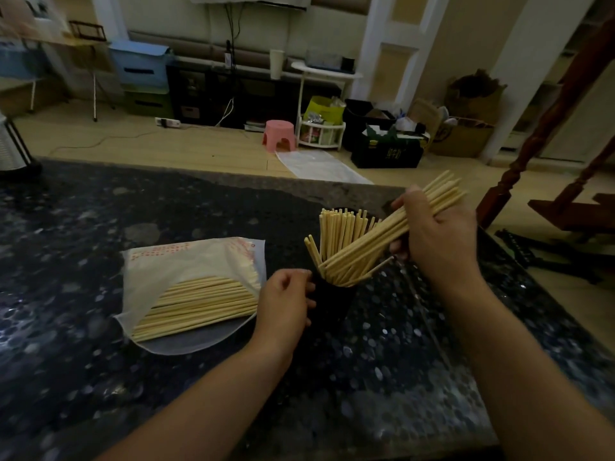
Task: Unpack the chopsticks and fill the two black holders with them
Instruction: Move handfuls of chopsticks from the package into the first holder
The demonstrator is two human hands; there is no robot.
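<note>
1. While left hand [285, 296] grips near black holder [329, 302], right hand [436, 234] clenches chopstick bundle [382, 234], tips slanting down-left into that holder.
2. Second holder [342, 212] sits just behind, full.
3. Open bag [186, 261] left of the grip holds more chopsticks [199, 304].

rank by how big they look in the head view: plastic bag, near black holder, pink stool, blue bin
1. plastic bag, clearly largest
2. blue bin
3. near black holder, partly hidden by the left hand
4. pink stool

The bin and stool stand far back, so their true sizes are unsure.
</note>
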